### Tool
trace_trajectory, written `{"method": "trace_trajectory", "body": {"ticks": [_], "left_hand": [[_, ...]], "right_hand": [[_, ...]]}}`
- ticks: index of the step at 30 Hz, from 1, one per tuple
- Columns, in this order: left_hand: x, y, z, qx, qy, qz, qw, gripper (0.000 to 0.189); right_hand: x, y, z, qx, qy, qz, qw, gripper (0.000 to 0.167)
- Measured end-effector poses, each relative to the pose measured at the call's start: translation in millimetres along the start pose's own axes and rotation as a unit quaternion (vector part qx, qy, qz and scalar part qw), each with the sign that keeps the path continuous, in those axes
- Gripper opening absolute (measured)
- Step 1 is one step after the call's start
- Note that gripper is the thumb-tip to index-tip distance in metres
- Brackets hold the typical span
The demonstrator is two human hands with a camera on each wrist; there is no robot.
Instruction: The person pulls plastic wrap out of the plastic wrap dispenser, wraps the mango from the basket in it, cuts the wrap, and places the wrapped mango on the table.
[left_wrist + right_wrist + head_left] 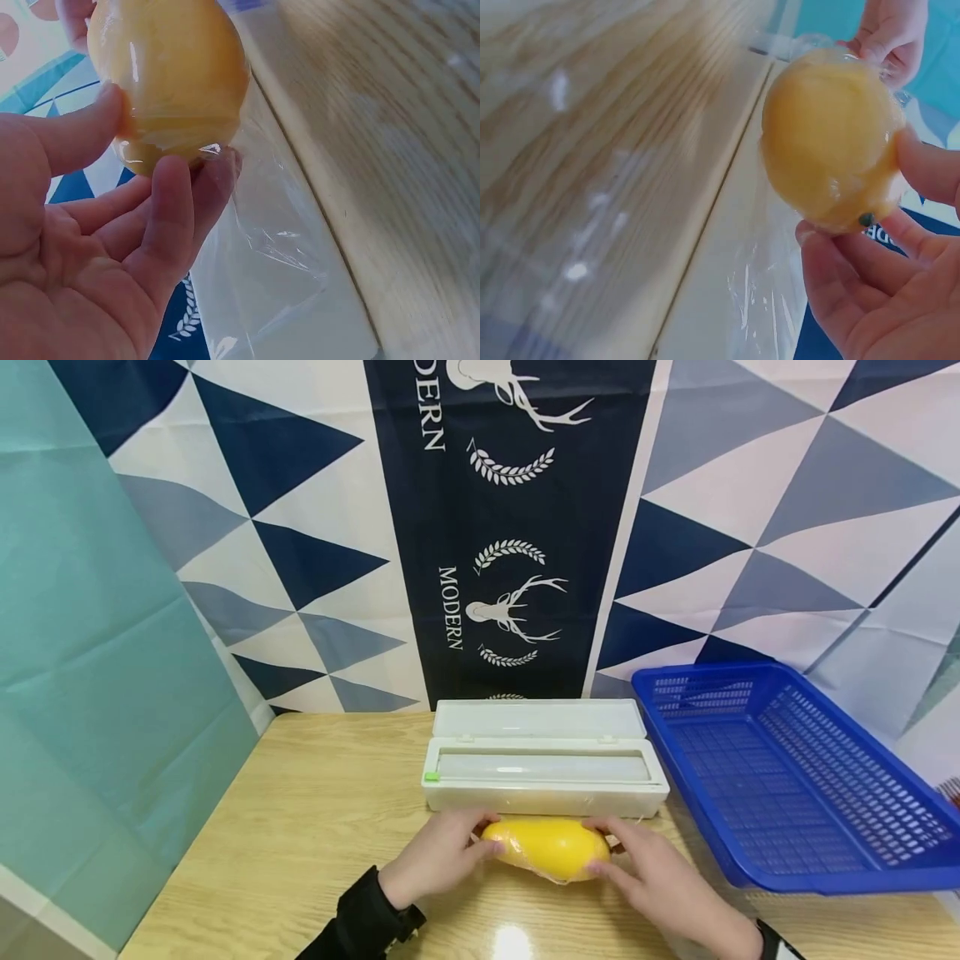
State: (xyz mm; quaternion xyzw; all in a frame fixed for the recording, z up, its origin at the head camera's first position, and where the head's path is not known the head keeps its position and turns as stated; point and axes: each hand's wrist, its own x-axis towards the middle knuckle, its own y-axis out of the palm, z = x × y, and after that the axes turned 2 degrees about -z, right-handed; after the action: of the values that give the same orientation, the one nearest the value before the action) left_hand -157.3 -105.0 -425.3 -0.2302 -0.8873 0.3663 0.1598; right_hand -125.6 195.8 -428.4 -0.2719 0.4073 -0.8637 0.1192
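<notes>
Taking twelve o'clock as the wall side, I am seeing a yellow fruit-like item (pixel 555 847) lying crosswise between two hands, its long axis running close to nine-to-three, with the nine o'clock end sitting slightly farther from the person. A dark green spot (pixel 866 219) is marking one end; that end is pointing to about three o'clock, toward the right palm. The smooth, rounded opposite end is facing nine o'clock.

The left hand (pixel 442 852) is pinching the item's nine o'clock end between thumb and fingertips. The right hand (pixel 652 860) is gripping the three o'clock end in the same fashion, thumb on the near side. Clear film (pixel 277 255) is clinging to the item's surface, glinting and wrinkling beneath it. Whether the underside is touching the wooden table (pixel 300 827), I cannot tell.

Just beyond the item, at twelve o'clock, a long white box (pixel 465 800) is lying parallel to it, its lid (pixel 536 718) standing open on the wall side. A green tab (pixel 432 777) is showing at the box's nine o'clock end. A blue basket (pixel 825 883) is occupying the area from two to three o'clock. A patterned cloth (pixel 510 510) is hanging behind the table; a teal panel (pixel 112 610) is flanking it at ten o'clock.
</notes>
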Motion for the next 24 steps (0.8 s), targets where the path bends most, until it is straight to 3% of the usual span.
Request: {"method": "trace_trajectory", "body": {"ticks": [7, 13, 24], "left_hand": [[4.8, -4.1, 1.6, 0.031, -0.007, -0.002, 0.9995, 0.031], [12.6, 2.8, 5.9, 0.072, -0.015, -0.016, 0.9972, 0.025], [20.4, 6.8, 15.1, 0.063, -0.031, -0.017, 0.9974, 0.029]], "right_hand": [[10.2, 4, 1, -0.005, 0.036, -0.011, 0.9993, 0.032], [19.1, 11, -4, -0.029, 0.056, 0.015, 0.9979, 0.035], [30.8, 13, -9, -0.016, 0.095, 0.028, 0.9949, 0.036]]}}
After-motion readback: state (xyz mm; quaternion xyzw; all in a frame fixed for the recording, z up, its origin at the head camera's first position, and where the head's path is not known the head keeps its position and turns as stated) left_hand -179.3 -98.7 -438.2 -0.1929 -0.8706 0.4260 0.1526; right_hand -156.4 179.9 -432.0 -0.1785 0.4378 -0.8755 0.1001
